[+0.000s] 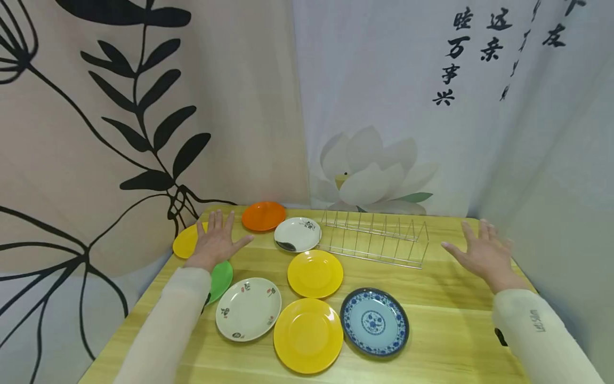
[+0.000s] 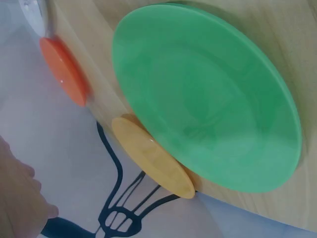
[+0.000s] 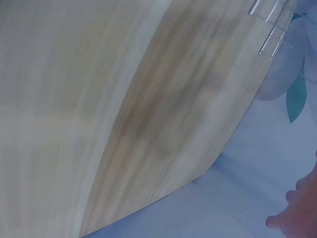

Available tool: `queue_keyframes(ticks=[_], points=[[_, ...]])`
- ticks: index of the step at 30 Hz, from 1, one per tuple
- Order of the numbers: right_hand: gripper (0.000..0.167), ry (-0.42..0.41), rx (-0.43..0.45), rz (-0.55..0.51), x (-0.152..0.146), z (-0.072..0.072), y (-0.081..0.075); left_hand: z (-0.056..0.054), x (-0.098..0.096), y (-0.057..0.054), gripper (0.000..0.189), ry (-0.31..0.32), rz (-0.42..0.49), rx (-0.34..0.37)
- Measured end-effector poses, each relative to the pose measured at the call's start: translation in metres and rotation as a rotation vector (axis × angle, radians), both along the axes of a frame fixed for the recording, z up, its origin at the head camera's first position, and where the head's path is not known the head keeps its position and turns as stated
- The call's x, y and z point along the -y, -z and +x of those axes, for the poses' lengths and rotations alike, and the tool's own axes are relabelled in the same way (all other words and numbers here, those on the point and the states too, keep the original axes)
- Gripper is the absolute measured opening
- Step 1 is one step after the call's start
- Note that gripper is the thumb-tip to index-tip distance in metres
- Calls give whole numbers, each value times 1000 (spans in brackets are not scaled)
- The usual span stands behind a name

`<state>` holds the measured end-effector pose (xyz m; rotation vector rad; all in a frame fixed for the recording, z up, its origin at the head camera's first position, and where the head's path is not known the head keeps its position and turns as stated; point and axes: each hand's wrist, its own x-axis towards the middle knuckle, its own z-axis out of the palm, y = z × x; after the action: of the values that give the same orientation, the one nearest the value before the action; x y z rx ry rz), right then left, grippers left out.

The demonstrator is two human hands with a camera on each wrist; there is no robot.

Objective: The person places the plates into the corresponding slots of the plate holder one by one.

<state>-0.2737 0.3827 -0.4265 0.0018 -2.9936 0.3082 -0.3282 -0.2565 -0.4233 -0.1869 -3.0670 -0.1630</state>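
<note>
My left hand [image 1: 214, 245] is held over the table's left side with its fingers spread, holding nothing. Below it lies a green plate [image 1: 221, 280], partly hidden by the hand and sleeve in the head view but whole in the left wrist view. A small yellow plate [image 1: 185, 242] sits just behind that hand. On the other side, my right hand [image 1: 486, 256] hovers with spread fingers above the table's right part. Left of it stands a wire dish rack [image 1: 374, 240] with no plates in it.
Across the wooden table [image 1: 451, 341] lie an orange plate [image 1: 263, 216], a white plate with a dark pattern [image 1: 297, 234], a white plate with small prints [image 1: 248, 309], two yellow plates [image 1: 315, 273] and a blue-patterned plate [image 1: 374, 322]. Printed curtains [image 1: 249, 106] hang behind.
</note>
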Motion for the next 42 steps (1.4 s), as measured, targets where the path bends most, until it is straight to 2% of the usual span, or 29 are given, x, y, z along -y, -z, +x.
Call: queue_keyframes(ticks=[6,12,23,29,35,42], points=[[95,-16,-24,-23,10,-5,0,-4,-2,-4,106,-7,6,-9],[94,-33,-22,-66,19,-7,2,-3,-5,-10,109,0,46,8],[91,-36,-11,-127,34,-11,4,-5,-13,-11,108,15,126,-18],[90,-39,-2,-142,38,-13,10,-2,-21,-10,112,35,191,17],[90,-42,-3,-175,42,-16,16,3,-30,-9,107,57,257,32],[86,-59,17,-257,47,-16,17,16,-41,-13,103,107,349,68]])
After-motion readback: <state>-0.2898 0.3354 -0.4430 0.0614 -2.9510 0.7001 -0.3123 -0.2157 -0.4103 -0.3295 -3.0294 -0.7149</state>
